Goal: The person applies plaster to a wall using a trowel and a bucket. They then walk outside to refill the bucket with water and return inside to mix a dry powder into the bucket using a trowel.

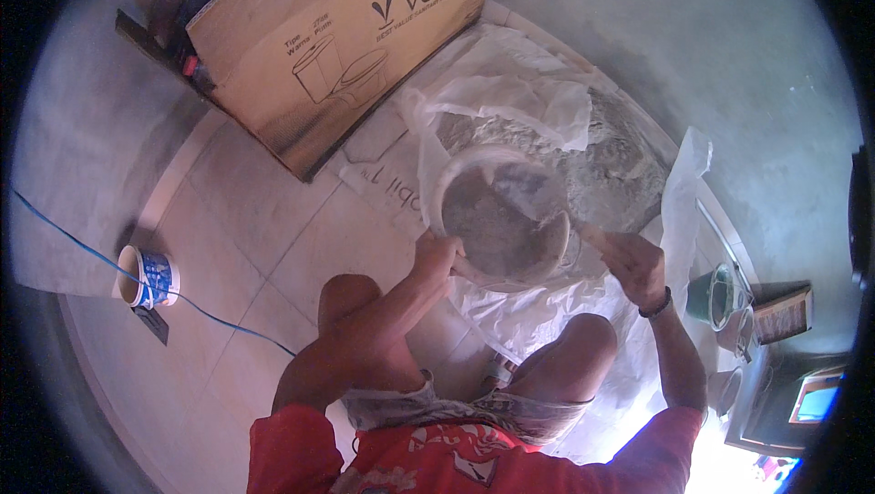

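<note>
A round sieve (500, 214) with a pale rim holds grey powder and sits tilted over a heap of grey powder (602, 157) on a white plastic sheet (538, 312). My left hand (436, 252) grips the sieve's near-left rim. My right hand (633, 262), with a dark band at the wrist, grips a pale handle-like piece at the sieve's right side. My bent knees show just below the sieve.
A large brown cardboard box (337, 47) leans at the back left. A blue-and-white cup (148, 277) stands on the tiled floor at left, with a blue cable (219, 316) running past it. A green container (718, 295) and small boxes stand at the right.
</note>
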Motion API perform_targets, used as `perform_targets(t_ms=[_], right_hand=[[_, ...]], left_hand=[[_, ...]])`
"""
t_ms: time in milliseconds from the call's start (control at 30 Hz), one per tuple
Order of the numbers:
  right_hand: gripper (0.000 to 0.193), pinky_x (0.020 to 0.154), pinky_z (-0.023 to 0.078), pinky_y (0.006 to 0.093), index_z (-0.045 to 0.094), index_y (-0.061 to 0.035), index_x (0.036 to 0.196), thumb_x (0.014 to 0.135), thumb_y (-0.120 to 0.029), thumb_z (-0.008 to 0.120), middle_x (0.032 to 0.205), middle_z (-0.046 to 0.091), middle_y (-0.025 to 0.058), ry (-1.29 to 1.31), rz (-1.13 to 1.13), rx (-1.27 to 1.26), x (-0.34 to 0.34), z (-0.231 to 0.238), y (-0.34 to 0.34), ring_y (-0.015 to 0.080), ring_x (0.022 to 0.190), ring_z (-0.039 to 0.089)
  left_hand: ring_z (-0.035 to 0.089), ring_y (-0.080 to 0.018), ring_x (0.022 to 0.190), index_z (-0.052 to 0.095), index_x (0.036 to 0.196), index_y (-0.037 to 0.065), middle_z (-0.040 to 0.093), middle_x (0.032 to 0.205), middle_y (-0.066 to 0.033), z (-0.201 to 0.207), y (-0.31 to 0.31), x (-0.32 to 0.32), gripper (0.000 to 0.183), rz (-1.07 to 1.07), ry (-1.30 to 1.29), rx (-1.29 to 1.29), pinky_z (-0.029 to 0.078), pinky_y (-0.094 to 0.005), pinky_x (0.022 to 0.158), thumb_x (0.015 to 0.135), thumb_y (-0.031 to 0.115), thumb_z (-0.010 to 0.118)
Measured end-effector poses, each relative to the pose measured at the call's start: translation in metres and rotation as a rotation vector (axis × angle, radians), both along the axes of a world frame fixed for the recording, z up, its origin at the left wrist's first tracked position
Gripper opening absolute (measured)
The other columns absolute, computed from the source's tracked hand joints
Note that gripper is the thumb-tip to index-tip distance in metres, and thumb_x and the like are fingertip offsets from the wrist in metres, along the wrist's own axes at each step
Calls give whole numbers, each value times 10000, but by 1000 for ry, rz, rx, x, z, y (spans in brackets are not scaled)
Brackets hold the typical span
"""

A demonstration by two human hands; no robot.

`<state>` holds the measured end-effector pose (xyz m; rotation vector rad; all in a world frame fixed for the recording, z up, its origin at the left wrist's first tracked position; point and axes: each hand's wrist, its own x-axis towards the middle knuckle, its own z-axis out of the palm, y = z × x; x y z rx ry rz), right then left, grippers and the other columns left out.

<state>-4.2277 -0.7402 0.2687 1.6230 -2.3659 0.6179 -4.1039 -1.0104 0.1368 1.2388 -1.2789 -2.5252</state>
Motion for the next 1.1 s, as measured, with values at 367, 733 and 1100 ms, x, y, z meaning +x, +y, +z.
perform_targets(t_ms=[367, 733, 1100], right_hand=[[406, 640, 483, 306, 593, -35, 1086, 719, -192, 665, 812, 656, 105, -429, -978, -287, -71, -136, 122, 181, 718, 624], [341, 758, 472, 430, 634, -158, 1027, 755, -358, 587, 942, 631, 156, -559, -1468, -214, -95, -295, 132, 344, 886, 593], [396, 764, 463, 378, 651, -122, 1002, 772, -437, 581, 901, 642, 162, -821, -1276, -331, -128, -291, 46, 311, 870, 611]], left_hand=[[509, -225, 657, 447, 877, 6, 458, 791, -96, -14, -14, 1, 255, -25, 9, 152, 491, -394, 552, 635, -18, 526], [529, -256, 762, 438, 939, -48, 469, 906, -121, 0, -29, 18, 283, -80, -23, -77, 495, -395, 610, 670, 11, 503], [510, -236, 739, 479, 944, 17, 498, 875, -83, -15, -29, 19, 230, 124, -147, 96, 455, -396, 607, 714, 5, 485]])
